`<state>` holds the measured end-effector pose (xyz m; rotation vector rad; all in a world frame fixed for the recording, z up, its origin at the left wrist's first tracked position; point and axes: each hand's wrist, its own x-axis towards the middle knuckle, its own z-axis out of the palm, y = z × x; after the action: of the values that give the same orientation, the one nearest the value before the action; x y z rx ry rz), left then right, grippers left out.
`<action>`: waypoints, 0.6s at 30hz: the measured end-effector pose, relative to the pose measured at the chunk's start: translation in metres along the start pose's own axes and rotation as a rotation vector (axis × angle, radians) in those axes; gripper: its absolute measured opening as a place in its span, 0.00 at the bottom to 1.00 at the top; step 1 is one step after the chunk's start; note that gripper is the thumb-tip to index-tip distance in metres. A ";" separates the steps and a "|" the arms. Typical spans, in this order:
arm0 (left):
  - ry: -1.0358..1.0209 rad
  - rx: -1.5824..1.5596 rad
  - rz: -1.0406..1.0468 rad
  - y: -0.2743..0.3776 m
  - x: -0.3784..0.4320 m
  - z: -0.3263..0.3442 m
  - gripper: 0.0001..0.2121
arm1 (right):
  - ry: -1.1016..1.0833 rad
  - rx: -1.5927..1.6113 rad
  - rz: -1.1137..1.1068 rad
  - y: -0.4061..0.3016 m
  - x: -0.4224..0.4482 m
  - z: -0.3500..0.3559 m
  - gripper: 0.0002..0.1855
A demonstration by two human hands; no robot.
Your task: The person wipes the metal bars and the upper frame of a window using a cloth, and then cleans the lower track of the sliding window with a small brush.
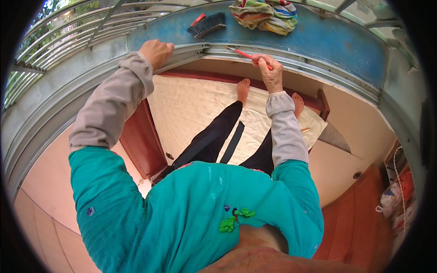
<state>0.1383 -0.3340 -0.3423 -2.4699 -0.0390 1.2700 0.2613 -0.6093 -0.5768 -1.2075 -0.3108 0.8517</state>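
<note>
My right hand (269,70) holds a slim brush (244,53) by its red handle, pinched between thumb and fingers. The brush's bristle end rests at the metal window track (293,63), close to where the sliding sash ends. On the left, my left hand (155,54) is curled over the aluminium frame of the sliding window sash (186,54); its fingertips are hidden behind the hand. Beyond the track runs a blue-painted ledge (324,51). On that ledge lie a black-bristled brush (207,25) and a crumpled multicoloured cloth (264,15).
Bare feet stand on a cream sheet (194,102) over a raised surface edged in red-brown wood (205,75). A small brass-coloured object (305,130) lies near the right foot. Metal bars (112,15) enclose the ledge outside. Bags (392,198) and a white cord (401,184) are at right.
</note>
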 end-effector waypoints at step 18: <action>-0.017 -0.016 -0.140 0.005 0.010 0.009 0.07 | -0.059 -0.030 -0.091 -0.026 -0.003 0.008 0.09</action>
<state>0.1364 -0.3334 -0.3570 -2.4226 -0.2236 1.2356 0.2651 -0.6091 -0.5496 -1.1880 -0.4248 0.8070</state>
